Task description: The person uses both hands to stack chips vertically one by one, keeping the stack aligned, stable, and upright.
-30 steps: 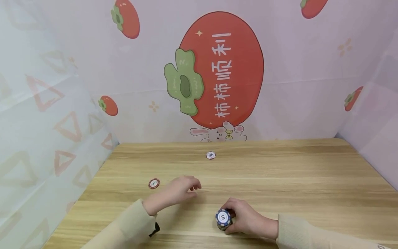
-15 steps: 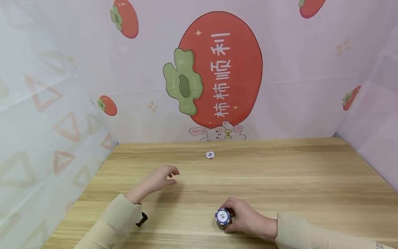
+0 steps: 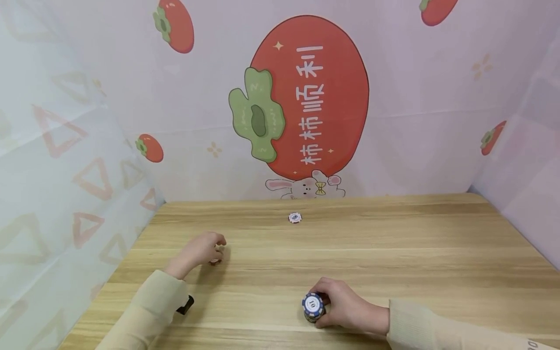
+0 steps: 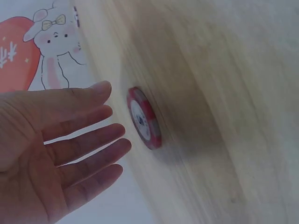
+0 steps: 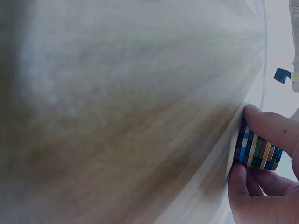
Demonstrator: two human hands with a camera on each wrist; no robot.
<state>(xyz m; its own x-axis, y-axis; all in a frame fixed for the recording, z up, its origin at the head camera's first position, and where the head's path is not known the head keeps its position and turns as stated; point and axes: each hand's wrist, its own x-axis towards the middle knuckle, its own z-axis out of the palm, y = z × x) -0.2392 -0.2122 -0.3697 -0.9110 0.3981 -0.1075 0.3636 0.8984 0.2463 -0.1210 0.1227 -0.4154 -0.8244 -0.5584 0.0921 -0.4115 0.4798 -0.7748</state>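
Note:
My left hand [image 3: 199, 253] hovers just above a red poker chip [image 4: 144, 118] that lies flat on the table. In the left wrist view its fingers are spread and relaxed, with a small gap to the chip; the head view shows only a sliver of that chip below the hand. With thumb and fingers my right hand [image 3: 347, 306] grips the sides of a stack of poker chips [image 5: 259, 147]. A blue chip [image 3: 313, 304] marked 10 tops the stack, and bands of several colours show along its side.
A white poker chip [image 3: 295, 217] lies near the back edge of the wooden table [image 3: 393, 243]. Behind the table stands a backdrop [image 3: 407, 146] with persimmon drawings, and printed sheets close off both sides.
From the middle of the table my left hand has moved left, coming over the red chip and partly covering it. The right hand and its stack stay in place.

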